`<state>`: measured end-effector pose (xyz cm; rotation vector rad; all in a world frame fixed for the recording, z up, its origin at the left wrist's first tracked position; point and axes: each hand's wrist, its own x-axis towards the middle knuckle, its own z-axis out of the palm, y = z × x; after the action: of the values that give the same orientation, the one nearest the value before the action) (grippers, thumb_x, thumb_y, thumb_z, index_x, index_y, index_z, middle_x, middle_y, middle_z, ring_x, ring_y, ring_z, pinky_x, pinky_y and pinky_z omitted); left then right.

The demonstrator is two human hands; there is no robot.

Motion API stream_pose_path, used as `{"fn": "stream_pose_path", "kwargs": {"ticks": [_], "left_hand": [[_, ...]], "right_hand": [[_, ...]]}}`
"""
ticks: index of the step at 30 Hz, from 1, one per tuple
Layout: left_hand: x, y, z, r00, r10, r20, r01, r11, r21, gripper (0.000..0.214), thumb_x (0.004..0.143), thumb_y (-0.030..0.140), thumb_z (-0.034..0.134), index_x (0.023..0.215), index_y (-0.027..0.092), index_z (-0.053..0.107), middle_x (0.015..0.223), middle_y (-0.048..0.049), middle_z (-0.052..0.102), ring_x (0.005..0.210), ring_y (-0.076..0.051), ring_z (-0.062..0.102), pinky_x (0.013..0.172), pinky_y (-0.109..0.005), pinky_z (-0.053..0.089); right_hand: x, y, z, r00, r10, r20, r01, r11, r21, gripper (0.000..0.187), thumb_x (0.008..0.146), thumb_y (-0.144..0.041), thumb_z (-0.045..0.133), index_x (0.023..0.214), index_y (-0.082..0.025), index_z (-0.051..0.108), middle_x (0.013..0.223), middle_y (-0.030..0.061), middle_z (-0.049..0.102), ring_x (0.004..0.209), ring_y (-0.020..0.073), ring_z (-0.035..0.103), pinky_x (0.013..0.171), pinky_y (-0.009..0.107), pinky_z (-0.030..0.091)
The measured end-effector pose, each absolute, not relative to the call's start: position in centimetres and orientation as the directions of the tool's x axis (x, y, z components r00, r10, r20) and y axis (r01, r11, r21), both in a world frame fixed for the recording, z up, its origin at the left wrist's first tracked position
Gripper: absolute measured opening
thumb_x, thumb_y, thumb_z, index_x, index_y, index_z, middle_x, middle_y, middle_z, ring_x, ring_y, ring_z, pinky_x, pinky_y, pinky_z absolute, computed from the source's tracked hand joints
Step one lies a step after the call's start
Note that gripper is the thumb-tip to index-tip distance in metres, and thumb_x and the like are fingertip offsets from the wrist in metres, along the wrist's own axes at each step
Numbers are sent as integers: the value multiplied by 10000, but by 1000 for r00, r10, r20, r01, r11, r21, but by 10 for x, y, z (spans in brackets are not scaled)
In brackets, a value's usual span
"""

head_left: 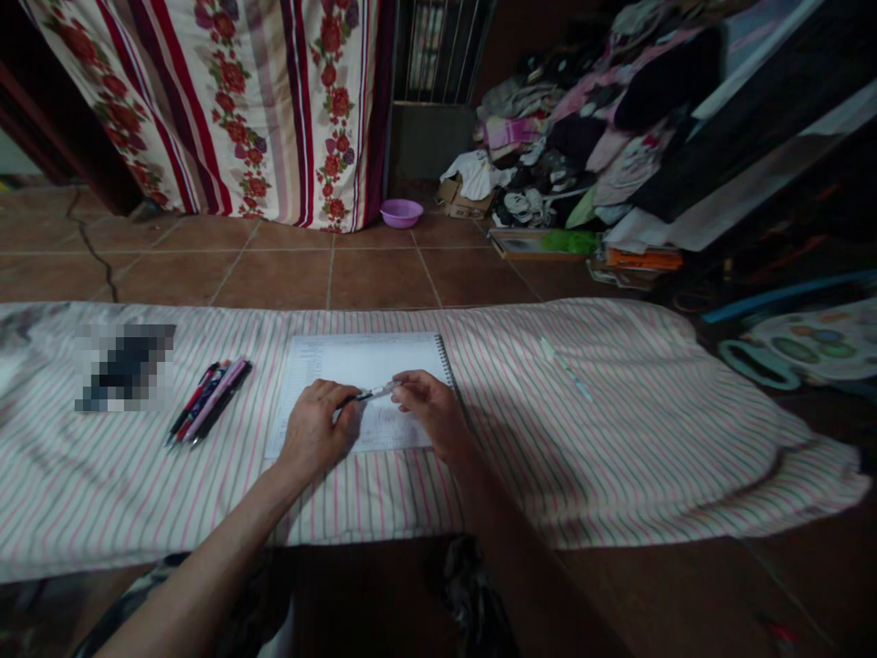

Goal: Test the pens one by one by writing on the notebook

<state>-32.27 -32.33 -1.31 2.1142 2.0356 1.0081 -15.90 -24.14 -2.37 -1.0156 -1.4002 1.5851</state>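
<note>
Over a spiral notebook (370,352) lying on the striped cloth, both hands hold one slim pen (374,393) nearly level. My left hand (321,422) is closed on its dark end, the wrist resting by the page's lower left. At the other, paler end, my right hand (428,407) pinches with fingertips and thumb. Faint writing or drawing shows on the page, too blurred to read. Left of the notebook several pens (209,402) lie side by side. Off to the right rests a thin pale pen-like thing (568,370).
A striped cloth (548,457) covers the low surface. A blurred-out dark object (127,366) lies at its left. Beyond, on the tiled floor (274,265), are a purple basin (401,213), a cardboard box (462,196) and heaped clothes (582,119). A flowered curtain (274,110) hangs behind.
</note>
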Motion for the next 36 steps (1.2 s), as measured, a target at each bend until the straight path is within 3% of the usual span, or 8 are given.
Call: {"fn": "stream_pose_path", "kwargs": {"ticks": [14,28,36], "left_hand": [[-322,-323,-14,-71,917,394,878,-129,460,156,835,221,490,902,187,627,838,-57,651,826,-218,558,757,-367,460],[-322,-322,-19,-61,924,377,888,-122,442,214,824,169,524,1004,165,639,866,-64,642,840,-215,538,761,-364,457],[-323,-322,-18,-51,921,385,884,-138,446,195,816,163,538,974,173,650,859,-59,640,839,-208,551,763,-359,463]], "right_hand": [[-161,-241,-29,-371,928,26,10,33,-999,165,694,-263,619,848,-203,619,685,-4,622,579,115,560,550,249,456],[-161,-240,-31,-389,921,36,41,56,-998,173,669,-240,614,832,-185,625,644,-12,614,554,104,557,543,228,459],[-156,-240,-30,-425,903,69,175,157,-972,198,709,-259,598,883,-193,664,699,0,652,606,114,586,590,231,474]]}}
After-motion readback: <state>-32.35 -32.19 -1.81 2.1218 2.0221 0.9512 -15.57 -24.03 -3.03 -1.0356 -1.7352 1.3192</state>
